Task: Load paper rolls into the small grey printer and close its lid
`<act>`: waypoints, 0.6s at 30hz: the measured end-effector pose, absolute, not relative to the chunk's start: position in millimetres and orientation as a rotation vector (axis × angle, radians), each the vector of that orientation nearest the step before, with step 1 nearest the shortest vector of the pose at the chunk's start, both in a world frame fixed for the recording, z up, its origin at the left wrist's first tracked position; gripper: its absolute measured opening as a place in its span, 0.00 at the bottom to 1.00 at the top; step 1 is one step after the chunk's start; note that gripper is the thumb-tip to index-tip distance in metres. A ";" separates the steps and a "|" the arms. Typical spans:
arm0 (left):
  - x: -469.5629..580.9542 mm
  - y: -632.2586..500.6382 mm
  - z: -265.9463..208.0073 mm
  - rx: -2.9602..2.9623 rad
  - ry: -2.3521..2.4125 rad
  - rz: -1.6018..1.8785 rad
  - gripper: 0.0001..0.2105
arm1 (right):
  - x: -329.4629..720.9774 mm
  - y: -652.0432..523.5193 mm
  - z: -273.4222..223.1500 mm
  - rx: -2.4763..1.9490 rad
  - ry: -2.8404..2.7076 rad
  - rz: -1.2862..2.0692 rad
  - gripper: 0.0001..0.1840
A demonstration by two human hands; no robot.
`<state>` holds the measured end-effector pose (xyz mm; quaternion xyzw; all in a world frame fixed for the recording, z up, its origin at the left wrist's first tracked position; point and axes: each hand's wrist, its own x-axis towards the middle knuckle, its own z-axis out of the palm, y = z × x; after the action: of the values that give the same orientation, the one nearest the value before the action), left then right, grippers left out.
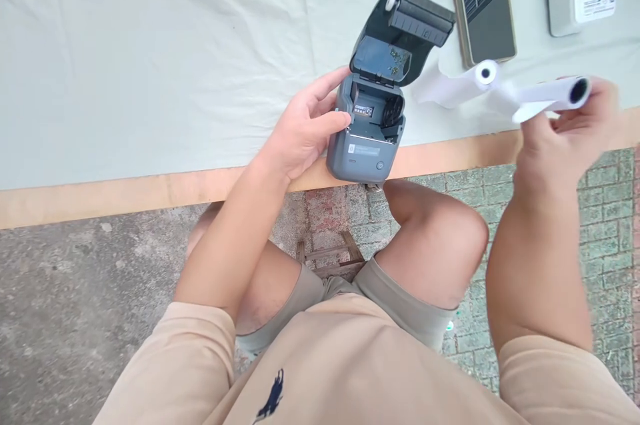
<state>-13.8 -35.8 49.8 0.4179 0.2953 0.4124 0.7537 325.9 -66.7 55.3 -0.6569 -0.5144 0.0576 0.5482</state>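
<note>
Left hand (306,128) curled round portable thermal printer (363,158), lid (420,22) up, at table edge (125,197); right hand (555,152) wrapped round white paper roll (557,92) (second roll (467,88) lies between). Best here: steady printer, light pinch, loose paper end (533,110) guarded against unwinding!

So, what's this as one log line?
left hand: holds opened printer | right hand: grips paper roll | second roll: on cloth

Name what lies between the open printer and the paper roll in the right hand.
In the head view, another white paper roll lies between them on the cloth.
</note>
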 end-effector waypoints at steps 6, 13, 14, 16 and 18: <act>-14.5 -36.6 50.4 0.905 0.638 0.924 0.27 | 321.5 -75.4 68.0 -1.615 -1.333 0.063 0.23; -14.8 -36.6 53.1 0.917 0.659 0.911 0.28 | 270.5 -49.6 104.9 -1.983 -1.870 0.028 0.31; -14.6 -36.5 52.5 0.918 0.663 0.913 0.28 | 265.0 -44.2 104.0 -2.049 -1.856 0.075 0.30; -14.2 -36.3 51.3 0.919 0.653 0.915 0.27 | 258.4 -38.1 101.5 -2.097 -1.815 0.118 0.26; -13.9 -36.3 50.5 0.917 0.638 0.916 0.26 | 256.2 -39.9 102.0 -2.065 -1.797 0.071 0.23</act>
<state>-13.9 -36.3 50.5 0.4196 0.2922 0.4194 0.7501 256.2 -39.9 102.0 -0.7388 -0.6430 0.0253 0.2002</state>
